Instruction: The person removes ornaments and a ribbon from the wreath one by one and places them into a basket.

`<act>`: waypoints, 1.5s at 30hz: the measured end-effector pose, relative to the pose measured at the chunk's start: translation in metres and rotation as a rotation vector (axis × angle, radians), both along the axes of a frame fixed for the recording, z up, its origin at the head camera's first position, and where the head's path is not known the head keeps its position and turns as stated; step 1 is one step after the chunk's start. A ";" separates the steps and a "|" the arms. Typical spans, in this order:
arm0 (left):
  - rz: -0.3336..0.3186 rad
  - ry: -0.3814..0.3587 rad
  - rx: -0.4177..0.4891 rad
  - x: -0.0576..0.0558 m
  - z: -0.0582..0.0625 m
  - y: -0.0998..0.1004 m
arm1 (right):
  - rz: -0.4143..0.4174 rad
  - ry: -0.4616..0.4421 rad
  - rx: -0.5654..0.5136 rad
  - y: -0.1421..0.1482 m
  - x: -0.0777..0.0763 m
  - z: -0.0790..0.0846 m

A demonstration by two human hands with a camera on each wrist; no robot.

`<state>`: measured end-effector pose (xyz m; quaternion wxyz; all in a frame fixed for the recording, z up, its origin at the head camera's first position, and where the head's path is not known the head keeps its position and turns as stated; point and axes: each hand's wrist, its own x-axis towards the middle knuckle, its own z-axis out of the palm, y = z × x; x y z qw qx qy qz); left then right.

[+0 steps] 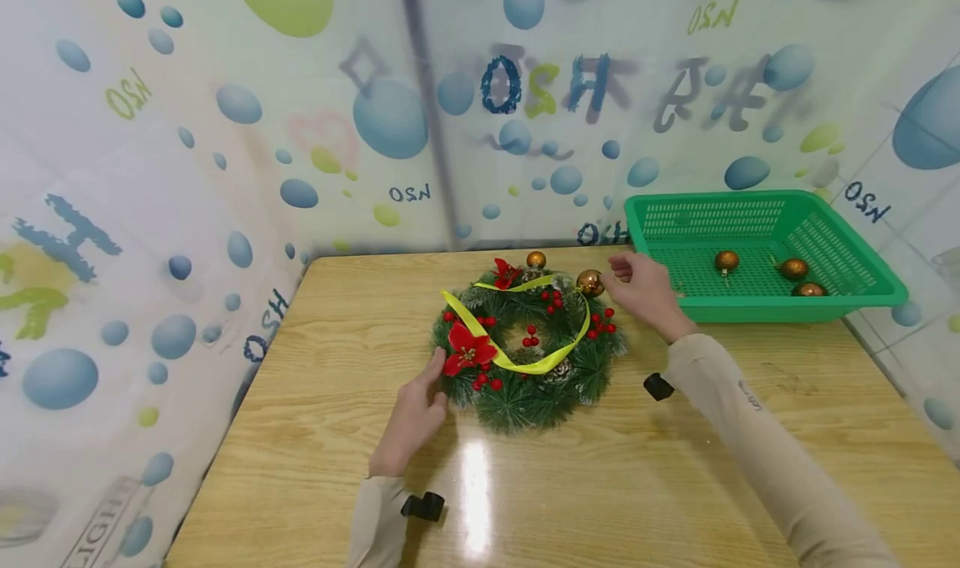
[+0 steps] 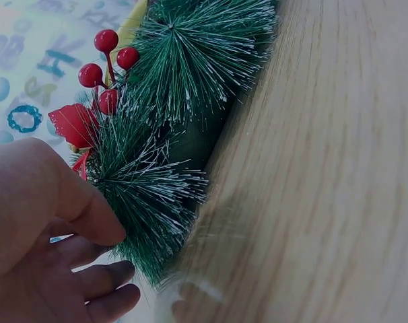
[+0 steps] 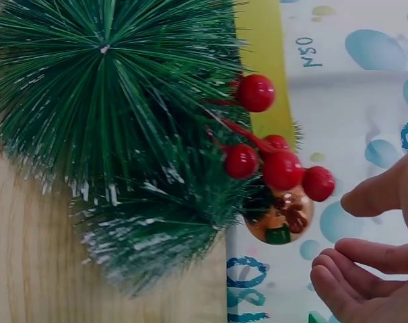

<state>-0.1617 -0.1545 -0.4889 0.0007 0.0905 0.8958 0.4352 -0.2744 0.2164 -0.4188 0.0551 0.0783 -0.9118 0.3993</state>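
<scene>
A green Christmas wreath [image 1: 517,414] lies on the table, dressed with red poinsettias [image 1: 468,349], red berries [image 3: 283,169], pine cones and a loop of yellow ribbon [image 1: 543,364]. At its left edge, my left hand [image 1: 411,418] touches the needles below a poinsettia; in the left wrist view its thumb side meets the frosted tips [image 2: 150,202]. My right hand [image 1: 643,289] is by the wreath's upper right, fingers loosely bent beside a shiny copper bauble [image 1: 590,283]. The right wrist view shows a gap between the fingertips [image 3: 355,203] and that bauble. Another bauble [image 1: 536,259] sits at the wreath's far edge.
A green plastic basket [image 1: 765,309] stands at the back right, holding several copper baubles [image 1: 794,268]. Behind the wooden table [image 1: 337,334] rises a wall covering [image 1: 510,201] printed with bubbles. Each wrist carries a small black camera [image 1: 423,506].
</scene>
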 end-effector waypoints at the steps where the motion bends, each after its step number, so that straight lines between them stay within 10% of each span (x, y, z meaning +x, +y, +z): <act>1: 0.001 -0.002 0.002 0.000 0.000 0.000 | 0.003 -0.012 0.004 -0.001 -0.001 -0.001; 27: -0.001 0.010 0.025 -0.001 -0.002 -0.001 | 0.124 -0.067 0.063 -0.005 -0.014 -0.019; 45: 0.001 0.000 0.029 -0.002 -0.003 -0.002 | 0.167 0.185 0.274 -0.012 0.003 -0.002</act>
